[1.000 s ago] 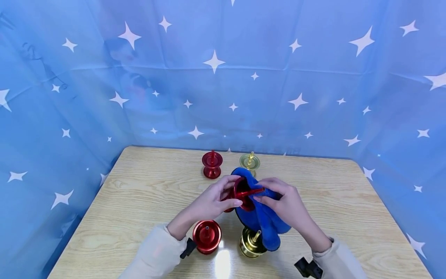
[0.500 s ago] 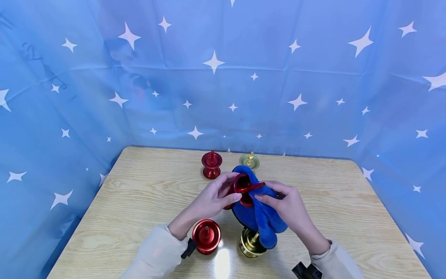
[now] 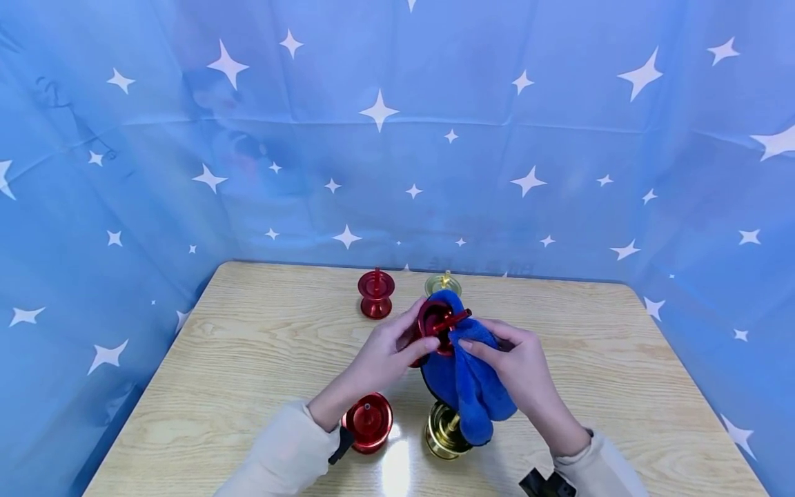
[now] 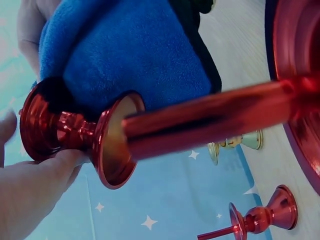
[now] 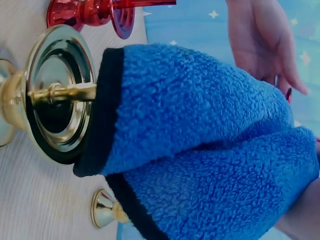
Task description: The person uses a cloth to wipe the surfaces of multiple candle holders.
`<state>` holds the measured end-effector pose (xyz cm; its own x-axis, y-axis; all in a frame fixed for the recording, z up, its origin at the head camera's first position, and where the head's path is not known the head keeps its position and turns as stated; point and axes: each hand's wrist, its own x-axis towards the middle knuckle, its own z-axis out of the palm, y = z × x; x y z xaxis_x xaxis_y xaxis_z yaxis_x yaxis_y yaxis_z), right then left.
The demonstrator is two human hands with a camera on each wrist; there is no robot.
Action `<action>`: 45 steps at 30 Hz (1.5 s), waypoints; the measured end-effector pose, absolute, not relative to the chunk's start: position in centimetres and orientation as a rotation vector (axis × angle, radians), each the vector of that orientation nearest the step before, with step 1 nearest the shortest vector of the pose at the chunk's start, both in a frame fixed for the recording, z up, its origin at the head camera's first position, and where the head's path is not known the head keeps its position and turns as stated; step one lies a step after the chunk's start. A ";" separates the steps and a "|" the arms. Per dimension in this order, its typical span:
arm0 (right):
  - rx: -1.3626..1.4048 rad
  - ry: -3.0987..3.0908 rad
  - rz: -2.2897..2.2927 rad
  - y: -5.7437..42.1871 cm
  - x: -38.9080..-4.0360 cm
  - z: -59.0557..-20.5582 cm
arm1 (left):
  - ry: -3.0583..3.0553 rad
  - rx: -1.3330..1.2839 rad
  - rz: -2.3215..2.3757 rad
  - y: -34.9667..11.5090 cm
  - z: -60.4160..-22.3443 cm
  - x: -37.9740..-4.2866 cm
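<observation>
My left hand [image 3: 388,348] grips a red metal candle holder [image 3: 453,319] by its body, tilted on its side above the table with its spike toward the right. In the left wrist view, my left fingers curl round the waist of this candle holder [image 4: 75,127]. Thumb and fingers of my right hand [image 3: 518,359] pinch a folded blue plush cloth [image 3: 475,386] against the dish, close to the spike. Part of the cloth lies behind the holder and its lower end hangs down. In the right wrist view the cloth [image 5: 200,100] covers most of the held holder.
Below the hands stand a red candle holder [image 3: 368,421] and a gold one [image 3: 442,442], partly behind the cloth. Toward the back are another red holder [image 3: 376,293] and a pale gold one [image 3: 435,285]. A blue star-printed curtain [image 3: 397,152] surrounds the wooden table [image 3: 261,331].
Both hands have moved slightly upward in the head view, the held candle holder rising and turning so its spike points more upward. The cloth has shifted with it; the standing holders stayed put.
</observation>
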<state>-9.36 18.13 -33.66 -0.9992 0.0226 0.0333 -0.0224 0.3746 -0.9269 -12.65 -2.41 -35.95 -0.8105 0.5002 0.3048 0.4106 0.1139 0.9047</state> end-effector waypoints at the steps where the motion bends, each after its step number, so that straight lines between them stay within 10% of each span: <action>1: -0.004 -2.570 1.732 18.1 -9.3 -33.6 | 2.315 0.927 1.778 -2.4 -35.9 -12.6; 18: 0.212 -2.549 1.542 17.5 -8.9 -33.7 | 2.270 0.782 1.823 -2.3 -35.7 -12.5; 32: 1.111 -2.332 0.913 18.3 -11.4 -33.1 | 1.784 1.072 1.688 -2.9 -35.2 -12.1; 45: 0.900 -2.433 1.081 19.1 -11.1 -34.0 | 1.810 0.768 1.876 -3.7 -35.7 -12.6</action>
<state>-11.11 19.11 -33.98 -0.7461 -0.4146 0.5210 -0.6646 0.5125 -0.5437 -12.63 -3.69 -35.69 -0.7588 0.6438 0.0991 0.0760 -0.0635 0.9951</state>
